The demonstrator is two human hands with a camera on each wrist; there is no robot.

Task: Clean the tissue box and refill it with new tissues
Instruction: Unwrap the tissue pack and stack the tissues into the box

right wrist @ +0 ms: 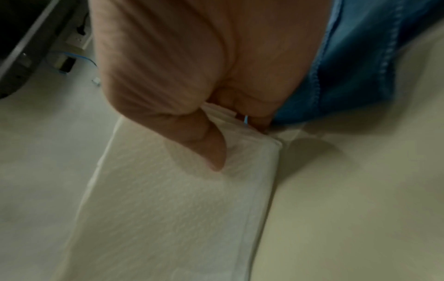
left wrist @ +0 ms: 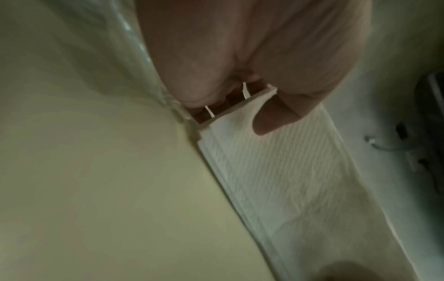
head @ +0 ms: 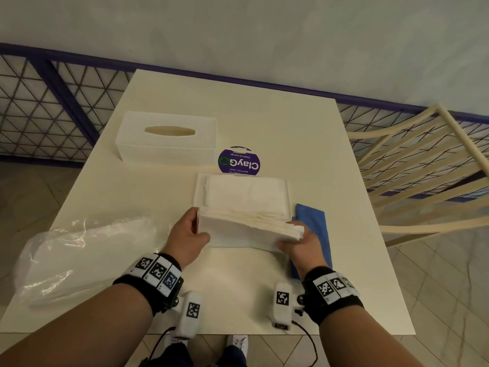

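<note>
Tissue stack [head: 246, 229] is held just above the near-centre of the table [head: 304, 144], its long axis running left to right across the body. One short end is clasped by the left hand [head: 185, 235], thumb on the near face and fingers hidden behind; the other end is clasped by the right hand [head: 300, 241]. Both wrist views confirm it: a thumb is pressed on the broad face of the stack [left wrist: 276, 171] [right wrist: 168, 199], with fingers curled round the end.

Directly beyond the stack, a shallow white tray [head: 199, 192] is noted, apparently the box base, with tissues already lying in it. Its long axis is parallel to that of the held stack, so only a short forward carry and a lowering appear to be called for, without rotation. Both hands are about equally near.

Tissue box cover [head: 166, 140] stands further off, to the far left, slot upward, beside a round purple sign [head: 239, 161]. A blue cloth [head: 316, 231] lies under the right hand. Crumpled clear plastic wrap [head: 79, 250] lies near left.
</note>
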